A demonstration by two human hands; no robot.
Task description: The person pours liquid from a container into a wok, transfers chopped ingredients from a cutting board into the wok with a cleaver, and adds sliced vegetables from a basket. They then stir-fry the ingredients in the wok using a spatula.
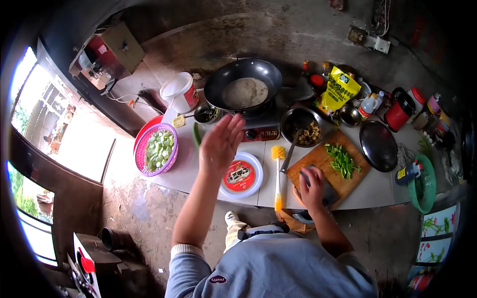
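Observation:
My left hand (221,144) is raised over the counter, palm flat and fingers stretched out, holding nothing. Behind it is a black wok (213,79) on the stove, with cloudy whitish liquid in its bottom. At the front edge of the wooden cutting board (360,174), my right hand (312,189) has its fingers closed on what looks like a cleaver (329,192) with a dark, broad blade. Part of the cleaver is hidden by the hand. Chopped green peppers (343,161) lie in a pile on the board, beyond the blade.
A purple basket (175,160) of chopped pale-green vegetables stands left. A round lid (257,185) and yellow brush (278,174) lie in front. Behind the board are a pan (285,121) of browned food, a yellow bag (342,89) and a black lid (377,146).

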